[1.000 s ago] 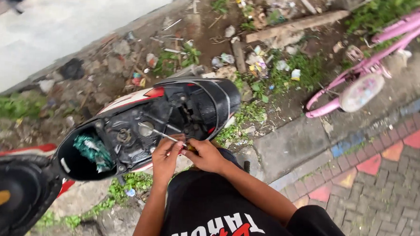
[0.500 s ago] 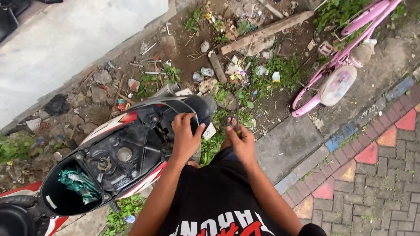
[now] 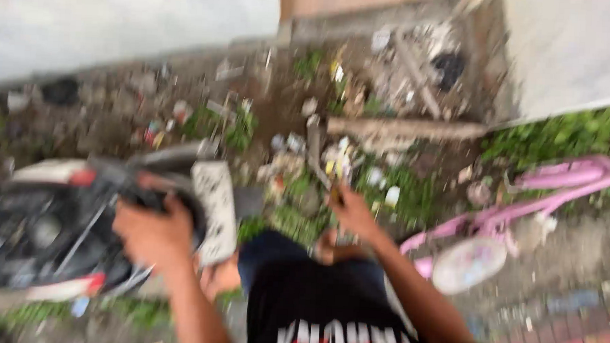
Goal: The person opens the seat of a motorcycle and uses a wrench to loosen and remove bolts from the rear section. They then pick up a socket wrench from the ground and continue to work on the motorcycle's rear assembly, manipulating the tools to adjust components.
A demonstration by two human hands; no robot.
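Observation:
The whole head view is smeared by motion. An opened scooter with its seat off and dark insides showing lies at the left. My left hand curls over its dark rear end, just left of the white plate at the tail. My right hand is held out apart from the scooter, over the weeds and litter. Its fingers look closed, and the blur hides whether it holds something small. My black shirt with red and white print fills the lower middle.
A pink child's bicycle lies on its side at the right, with a pale round part near my right arm. Rubble, planks and litter cover the dirt ahead. A pale wall runs behind. Coloured paving bricks lie at the lower right.
The view has swung right and blurred. My left hand has gone from the scooter's open compartment to its rear end. My right hand has left the scooter and moved out to the right.

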